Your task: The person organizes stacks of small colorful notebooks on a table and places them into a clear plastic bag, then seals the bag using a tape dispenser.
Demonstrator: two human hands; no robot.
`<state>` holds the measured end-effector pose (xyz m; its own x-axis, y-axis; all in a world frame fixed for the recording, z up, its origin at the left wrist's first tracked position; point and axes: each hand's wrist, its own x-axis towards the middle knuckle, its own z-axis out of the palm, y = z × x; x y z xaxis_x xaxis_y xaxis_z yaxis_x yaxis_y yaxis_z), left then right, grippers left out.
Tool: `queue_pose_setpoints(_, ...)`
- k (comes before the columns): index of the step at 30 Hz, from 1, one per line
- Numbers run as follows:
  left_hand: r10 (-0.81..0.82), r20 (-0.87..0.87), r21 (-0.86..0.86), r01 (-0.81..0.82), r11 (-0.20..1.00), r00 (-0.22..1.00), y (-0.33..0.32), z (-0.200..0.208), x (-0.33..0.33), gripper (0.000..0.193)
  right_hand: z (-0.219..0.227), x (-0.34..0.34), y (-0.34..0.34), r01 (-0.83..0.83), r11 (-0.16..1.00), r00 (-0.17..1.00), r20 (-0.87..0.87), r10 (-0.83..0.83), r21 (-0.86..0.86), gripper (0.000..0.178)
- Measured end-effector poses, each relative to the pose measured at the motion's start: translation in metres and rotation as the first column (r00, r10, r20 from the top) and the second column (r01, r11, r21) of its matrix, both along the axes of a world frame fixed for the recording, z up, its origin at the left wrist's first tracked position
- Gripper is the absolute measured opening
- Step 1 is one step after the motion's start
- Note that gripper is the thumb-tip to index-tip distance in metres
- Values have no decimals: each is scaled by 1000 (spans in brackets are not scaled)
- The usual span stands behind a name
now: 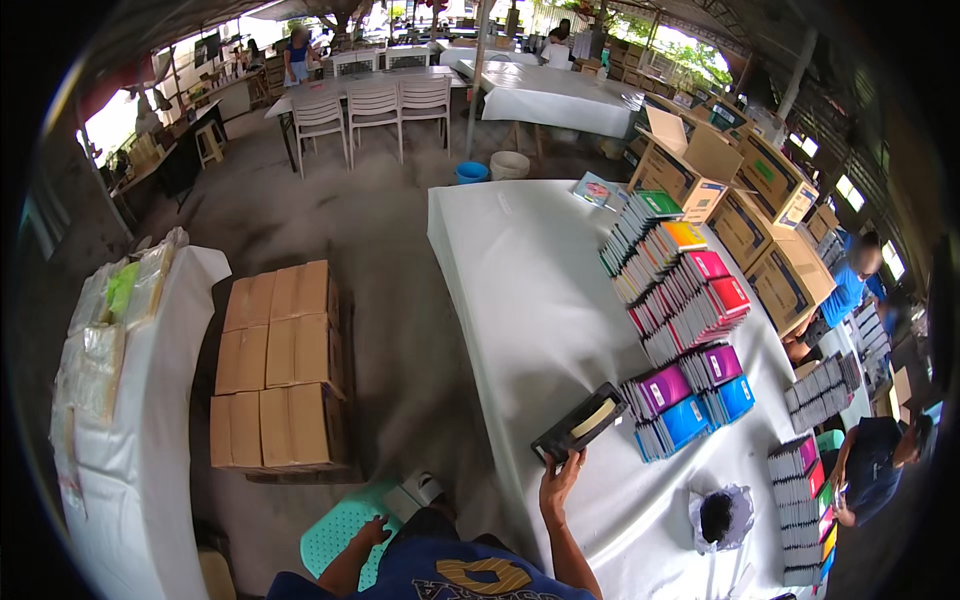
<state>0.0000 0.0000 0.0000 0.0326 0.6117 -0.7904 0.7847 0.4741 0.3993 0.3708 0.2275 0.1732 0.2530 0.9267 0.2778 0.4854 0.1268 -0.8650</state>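
Observation:
My right hand (562,482) grips the near end of a black tape dispenser (560,438), which has a cream-coloured roll in it. The dispenser lies at a slant on the white-covered table (510,290). Just to its right stand stacks of purple books (664,388) and blue books (688,421). Low on the left, my left hand (372,532) hangs over a mint-green plastic stool (340,520), its fingers apart and holding nothing; whether it touches the stool is hard to tell.
More book stacks (690,310) run along the table, with cardboard boxes (765,240) behind. A lined bin (720,515) sits near the right edge. Taped cartons (280,370) stand on the floor at left, beside another covered table (150,430). Two co-workers (885,460) are at right.

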Motion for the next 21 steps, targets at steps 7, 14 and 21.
queue_pose_setpoints(7, 128, 116, 247, -154, 957, 985, 76, 29, -41, 70, 2, -53, 64, 229, 969, 964, 118, -239, 95, 49)
queue_pose_setpoints(14, 328, 99, 323, -342, 882, 939, 35, 9, -82, 73, 13, -76, 80, 239, 971, 970, 48, -240, 25, 47)
queue_pose_setpoints(21, 572, -8, 154, -564, 811, 820, -45, 4, -71, 78, 21, -40, 72, 31, 996, 987, 161, -18, -81, 54)
